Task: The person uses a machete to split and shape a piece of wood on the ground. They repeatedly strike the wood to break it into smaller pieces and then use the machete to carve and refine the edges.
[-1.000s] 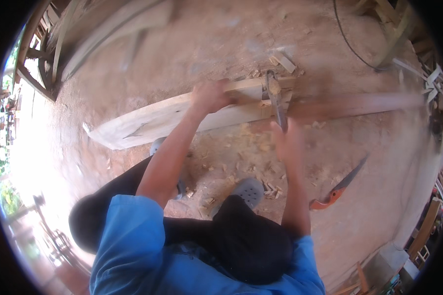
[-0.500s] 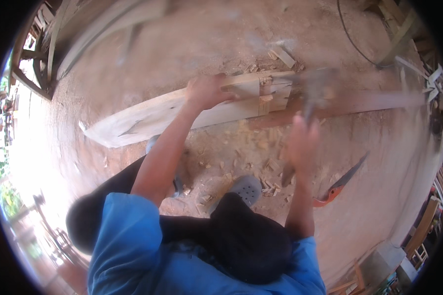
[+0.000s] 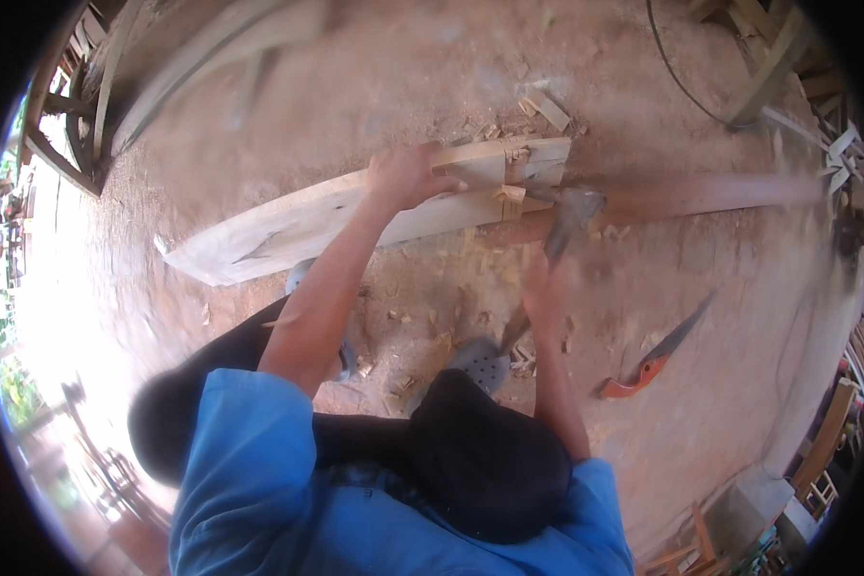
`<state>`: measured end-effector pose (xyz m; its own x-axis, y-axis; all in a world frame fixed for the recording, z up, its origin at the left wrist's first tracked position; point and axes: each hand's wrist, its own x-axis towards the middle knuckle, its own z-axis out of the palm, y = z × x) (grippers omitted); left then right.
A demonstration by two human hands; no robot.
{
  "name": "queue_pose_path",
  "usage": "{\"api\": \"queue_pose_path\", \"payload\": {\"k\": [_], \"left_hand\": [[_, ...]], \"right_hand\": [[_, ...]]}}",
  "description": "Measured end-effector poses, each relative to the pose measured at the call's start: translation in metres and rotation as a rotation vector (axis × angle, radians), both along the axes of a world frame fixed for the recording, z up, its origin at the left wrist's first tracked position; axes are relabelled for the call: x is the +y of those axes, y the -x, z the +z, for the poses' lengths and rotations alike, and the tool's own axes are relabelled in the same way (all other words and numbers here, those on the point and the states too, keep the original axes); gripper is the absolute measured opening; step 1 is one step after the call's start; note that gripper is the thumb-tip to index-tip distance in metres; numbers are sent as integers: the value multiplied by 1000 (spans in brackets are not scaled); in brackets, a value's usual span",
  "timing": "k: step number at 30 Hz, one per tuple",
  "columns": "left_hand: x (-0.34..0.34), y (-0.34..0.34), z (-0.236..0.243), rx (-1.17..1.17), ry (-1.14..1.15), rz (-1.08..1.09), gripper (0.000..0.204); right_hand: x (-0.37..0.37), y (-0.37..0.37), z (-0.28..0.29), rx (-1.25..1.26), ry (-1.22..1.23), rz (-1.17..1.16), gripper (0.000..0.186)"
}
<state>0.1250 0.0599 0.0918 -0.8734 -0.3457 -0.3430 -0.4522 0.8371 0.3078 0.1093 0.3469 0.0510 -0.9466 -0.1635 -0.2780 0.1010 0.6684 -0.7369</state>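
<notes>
A long pale plank (image 3: 288, 235) with a tapered left end lies crosswise in front of me over a reddish beam (image 3: 701, 197), a chipped notch (image 3: 515, 173) cut near its right end. My left hand (image 3: 408, 178) is closed over the plank's upper edge, left of the notch. My right hand (image 3: 544, 293) grips the long handle of a hatchet-like tool, its blurred metal head (image 3: 578, 209) just right of and below the notch. Wood chips lie around the plank and my grey clogs (image 3: 480, 363).
An orange-handled saw (image 3: 632, 384) lies on the dirt floor to my right. Timber frames (image 3: 72, 144) stand at the upper left and upper right (image 3: 768, 67). A dark cable (image 3: 672, 67) curves down at the top right. Wood offcuts (image 3: 835, 158) are piled along the right side.
The tool's head swung from the notch out to the right, then back down and left toward the notch, with my right hand following. My left hand has stayed on the plank, shifting very slightly.
</notes>
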Motion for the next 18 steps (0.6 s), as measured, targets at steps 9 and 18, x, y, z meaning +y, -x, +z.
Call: {"api": "queue_pose_path", "payload": {"k": [9, 18], "left_hand": [[-1, 5, 2, -87, -38, 9, 75], [1, 1, 4, 21, -6, 21, 78]], "right_hand": [[7, 45, 154, 99, 488, -289, 33], [-4, 19, 35, 85, 4, 214, 38]]}}
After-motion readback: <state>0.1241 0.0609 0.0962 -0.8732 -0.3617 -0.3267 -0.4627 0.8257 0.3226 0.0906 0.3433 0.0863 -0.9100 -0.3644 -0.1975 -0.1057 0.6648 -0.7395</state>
